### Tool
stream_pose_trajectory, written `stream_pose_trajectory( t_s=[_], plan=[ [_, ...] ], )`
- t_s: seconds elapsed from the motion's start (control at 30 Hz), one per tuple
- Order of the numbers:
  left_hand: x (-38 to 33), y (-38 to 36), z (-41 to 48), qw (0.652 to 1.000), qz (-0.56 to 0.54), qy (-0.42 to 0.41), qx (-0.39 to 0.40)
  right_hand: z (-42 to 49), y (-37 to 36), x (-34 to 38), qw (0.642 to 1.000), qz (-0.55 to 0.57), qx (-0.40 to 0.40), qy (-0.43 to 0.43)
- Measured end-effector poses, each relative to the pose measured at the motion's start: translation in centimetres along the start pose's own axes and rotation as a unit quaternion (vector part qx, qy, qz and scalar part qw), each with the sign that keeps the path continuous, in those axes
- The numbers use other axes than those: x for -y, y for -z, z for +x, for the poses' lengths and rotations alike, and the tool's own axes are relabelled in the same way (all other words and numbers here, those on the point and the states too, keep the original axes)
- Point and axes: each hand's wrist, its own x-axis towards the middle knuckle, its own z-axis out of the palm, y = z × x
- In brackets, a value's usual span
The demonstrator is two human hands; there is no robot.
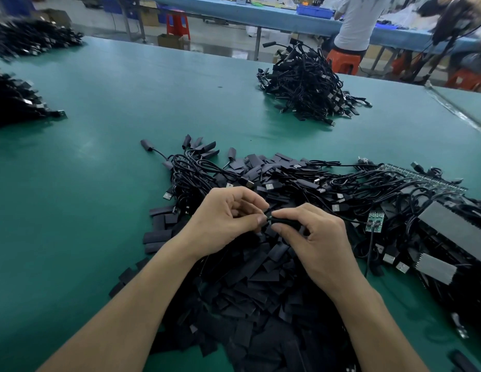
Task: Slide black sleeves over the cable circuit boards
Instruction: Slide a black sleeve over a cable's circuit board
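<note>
A: While both hands meet above the heap, item one: the black sleeve point(283, 220), pinched in the right hand point(318, 238); the left hand point(228, 224) is closed on the cable end at its mouth. Board itself hidden under fingers.

B: Handling?

A: Judged light, soft-walled, flattens easily; grip it by the edges so the mouth stays open. Board likely stiff and fragile; hold by the cable stub.

B: Containers?

A: None near. Loose sleeves point(261, 296) heaped on the green table point(99, 183); unsleeved cables point(301, 181) tangled behind; one bare green board point(374, 222) at right; finished-looking pile point(306, 84) farther off. A blue bin point(314, 9) on the far bench, contents unclear.
</note>
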Motion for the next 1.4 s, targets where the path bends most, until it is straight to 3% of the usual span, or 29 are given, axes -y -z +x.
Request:
stream_pose_trajectory(
  t_s=[0.57,1.4],
  plan=[
    [-0.49,0.09,0.06,0.999,-0.041,0.027,-0.012,0.13,-0.04,0.37,0.999,0.020,-0.028,-0.025],
    [-0.73,0.14,0.02,0.999,-0.024,0.024,-0.011,0.20,-0.23,0.19,1.000,-0.012,-0.008,0.027]
  ],
)
